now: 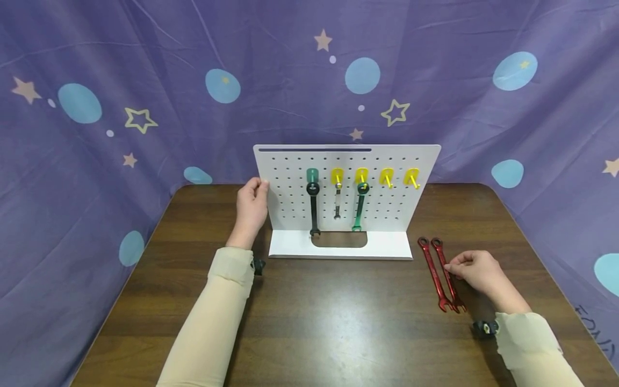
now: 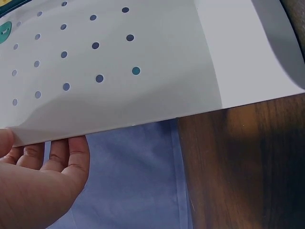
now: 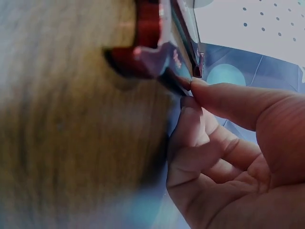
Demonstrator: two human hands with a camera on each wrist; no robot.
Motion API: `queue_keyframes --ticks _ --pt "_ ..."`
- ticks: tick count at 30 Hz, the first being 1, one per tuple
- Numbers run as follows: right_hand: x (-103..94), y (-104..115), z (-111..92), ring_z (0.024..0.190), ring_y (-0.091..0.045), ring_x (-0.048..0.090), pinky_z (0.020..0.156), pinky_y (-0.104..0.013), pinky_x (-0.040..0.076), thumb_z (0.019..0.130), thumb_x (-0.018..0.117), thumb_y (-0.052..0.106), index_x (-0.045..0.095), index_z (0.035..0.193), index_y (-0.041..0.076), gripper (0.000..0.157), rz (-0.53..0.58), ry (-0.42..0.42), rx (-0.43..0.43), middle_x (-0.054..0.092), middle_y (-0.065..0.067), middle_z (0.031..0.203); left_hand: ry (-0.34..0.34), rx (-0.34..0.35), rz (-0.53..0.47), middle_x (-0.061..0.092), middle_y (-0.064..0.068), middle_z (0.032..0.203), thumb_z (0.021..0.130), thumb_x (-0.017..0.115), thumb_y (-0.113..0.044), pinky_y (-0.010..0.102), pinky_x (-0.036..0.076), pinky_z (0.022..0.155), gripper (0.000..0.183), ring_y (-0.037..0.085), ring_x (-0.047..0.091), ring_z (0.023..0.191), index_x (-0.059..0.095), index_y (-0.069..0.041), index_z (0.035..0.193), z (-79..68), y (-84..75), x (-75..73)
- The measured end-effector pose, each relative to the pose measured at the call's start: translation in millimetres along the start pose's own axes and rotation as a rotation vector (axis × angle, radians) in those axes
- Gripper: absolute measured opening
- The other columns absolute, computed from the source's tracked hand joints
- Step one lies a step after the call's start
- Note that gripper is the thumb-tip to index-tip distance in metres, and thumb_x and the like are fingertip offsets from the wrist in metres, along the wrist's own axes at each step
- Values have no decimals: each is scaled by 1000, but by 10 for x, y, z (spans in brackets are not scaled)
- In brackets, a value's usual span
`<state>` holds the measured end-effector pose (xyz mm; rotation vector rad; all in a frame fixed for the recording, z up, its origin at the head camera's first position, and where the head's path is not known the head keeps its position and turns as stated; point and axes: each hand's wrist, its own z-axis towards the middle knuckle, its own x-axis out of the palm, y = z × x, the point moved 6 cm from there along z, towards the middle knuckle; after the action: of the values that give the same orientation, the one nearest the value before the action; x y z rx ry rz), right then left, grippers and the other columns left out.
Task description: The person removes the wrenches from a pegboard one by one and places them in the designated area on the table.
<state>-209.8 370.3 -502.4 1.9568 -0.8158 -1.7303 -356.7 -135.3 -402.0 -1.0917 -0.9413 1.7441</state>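
Note:
At its left edge, my left hand (image 1: 252,207) grips the white pegboard (image 1: 290,212), the thumb in front and the fingers behind in the left wrist view. My right hand (image 1: 479,271) pinches the shaft of a red ratchet wrench (image 1: 443,260) between thumb and forefinger at the table's right. Close beside it lies a second red ratchet wrench (image 1: 433,273), with its ring end also toward the board. Three wrenches hang on the board: a black one (image 1: 314,212), a small silver one (image 1: 337,203) and a green one (image 1: 360,207).
A green hook (image 1: 312,174) bears the black wrench. Two yellow hooks (image 1: 387,176) stick out right of the hanging green wrench. The board's flat base (image 1: 387,247) has a cutout and rests on the brown table (image 1: 309,322). A purple curtain (image 1: 290,107) hangs behind.

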Motion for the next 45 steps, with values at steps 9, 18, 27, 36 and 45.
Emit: queue_keyframes --ticks 9,18,27,36,45 --pt "10 -15 22 68 -17 56 62 -37 44 91 79 24 70 84 1 26 -36 -33 -21 68 -2 74 -6 0 -1 40 3 68 107 54 -11 28 33 58 22 15 39 64 64 6 97 5 26 2" --pt "5 32 21 64 -18 53 58 -36 42 96 72 32 71 84 3 31 -54 -62 -60 63 1 69 -6 13 0 41 4 69 107 54 -12 28 32 58 23 16 39 64 64 6 97 11 16 16" --pt "-58 89 61 69 -19 61 61 -35 47 99 69 33 73 97 0 33 -9 -147 -97 69 -4 78 -1 -6 6 42 5 70 107 53 -13 28 32 58 23 16 40 65 63 6 98 2 40 15" --pt "-84 250 97 79 -10 69 65 -20 51 99 69 26 73 105 -3 30 163 -201 -185 73 -13 92 1 11 -3 41 6 70 108 52 -14 28 32 57 25 17 39 64 62 6 98 -1 16 -3" --pt "29 422 95 86 -17 71 69 -19 52 99 70 24 72 112 -2 29 287 -196 -238 73 -18 99 -5 11 3 44 6 70 107 53 -13 28 34 58 23 17 41 65 64 5 98 -13 19 12"
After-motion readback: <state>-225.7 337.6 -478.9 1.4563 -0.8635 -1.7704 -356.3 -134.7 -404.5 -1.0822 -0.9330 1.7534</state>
